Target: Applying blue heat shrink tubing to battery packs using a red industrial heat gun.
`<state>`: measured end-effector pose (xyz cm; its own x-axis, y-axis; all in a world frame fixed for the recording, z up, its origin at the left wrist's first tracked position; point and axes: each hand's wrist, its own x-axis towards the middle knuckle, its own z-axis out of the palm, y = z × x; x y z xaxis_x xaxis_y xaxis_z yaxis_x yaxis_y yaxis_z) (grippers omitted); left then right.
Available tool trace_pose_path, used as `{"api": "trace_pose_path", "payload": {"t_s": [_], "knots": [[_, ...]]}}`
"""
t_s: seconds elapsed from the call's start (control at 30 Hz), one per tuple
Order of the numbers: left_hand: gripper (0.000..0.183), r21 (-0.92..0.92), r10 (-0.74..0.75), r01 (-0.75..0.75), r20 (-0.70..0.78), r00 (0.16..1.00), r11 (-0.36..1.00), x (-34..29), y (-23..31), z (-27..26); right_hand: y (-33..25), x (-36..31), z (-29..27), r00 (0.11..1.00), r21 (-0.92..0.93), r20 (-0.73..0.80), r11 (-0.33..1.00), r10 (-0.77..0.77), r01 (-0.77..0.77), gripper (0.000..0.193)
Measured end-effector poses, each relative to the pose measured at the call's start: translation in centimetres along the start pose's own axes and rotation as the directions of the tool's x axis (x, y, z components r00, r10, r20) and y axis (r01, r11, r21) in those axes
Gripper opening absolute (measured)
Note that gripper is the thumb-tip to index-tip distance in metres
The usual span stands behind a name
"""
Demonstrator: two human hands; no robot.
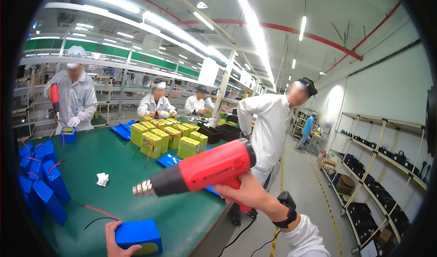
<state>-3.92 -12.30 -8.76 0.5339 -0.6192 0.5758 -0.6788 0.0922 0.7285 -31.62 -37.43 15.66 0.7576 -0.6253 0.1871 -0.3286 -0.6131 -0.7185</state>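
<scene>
holding the blue pack from its left side, the left hand is closed around it, with the thumb on the near side, low over the tabletop. beyond the left hand, a red wire and a black wire go out from this pack. the right hand is gripping the handle of a red heat gun, higher and to the right of the left hand. its metal nozzle points leftward, beyond the pack and not at it; whether hot air is blowing, i cannot tell.

the step in hand is, i believe, the shrinking of the blue wrap, because a yellow-green part shows at the near end, to the right of the left thumb. the next move would call for turning the nozzle toward this end, with the left fingers and the wires out of the hot air. farther beyond the left hand, on its left, other blue packs stand close together.
</scene>
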Motion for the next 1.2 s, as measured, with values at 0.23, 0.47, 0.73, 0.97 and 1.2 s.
{"api": "trace_pose_path", "payload": {"t_s": [0.23,0.47,0.73,0.97,1.2], "knots": [[0.083,-0.103,-0.088,0.09,0.03,0.996,0.991,0.2,0.8,-0.5,8.4,-2.9,4.0,0.961,0.944,-0.083,0.331,0.265,-0.01,0.04],[0.083,-0.259,-0.17,0.194,0.114,0.979,0.946,-0.1,0.3,-1.9,16.0,-6.0,10.2,0.956,0.987,0.159,-0.071,0.247,-0.146,0.046],[0.077,-0.371,-0.16,0.139,-0.025,0.987,0.918,0.8,-1.8,0.4,17.1,-6.6,13.4,0.899,0.982,0.187,-0.047,0.396,-0.184,0.042],[0.09,-0.316,-0.321,0.312,0.024,0.947,0.896,-0.3,0.6,0.0,18.2,-5.6,14.2,0.901,0.978,0.207,-0.116,0.381,-0.175,0.042],[0.09,-0.265,-0.173,0.163,-0.014,0.985,0.95,-0.7,-0.2,1.1,18.8,-5.6,14.2,0.883,0.976,0.203,-0.158,0.424,-0.149,0.043]]}}
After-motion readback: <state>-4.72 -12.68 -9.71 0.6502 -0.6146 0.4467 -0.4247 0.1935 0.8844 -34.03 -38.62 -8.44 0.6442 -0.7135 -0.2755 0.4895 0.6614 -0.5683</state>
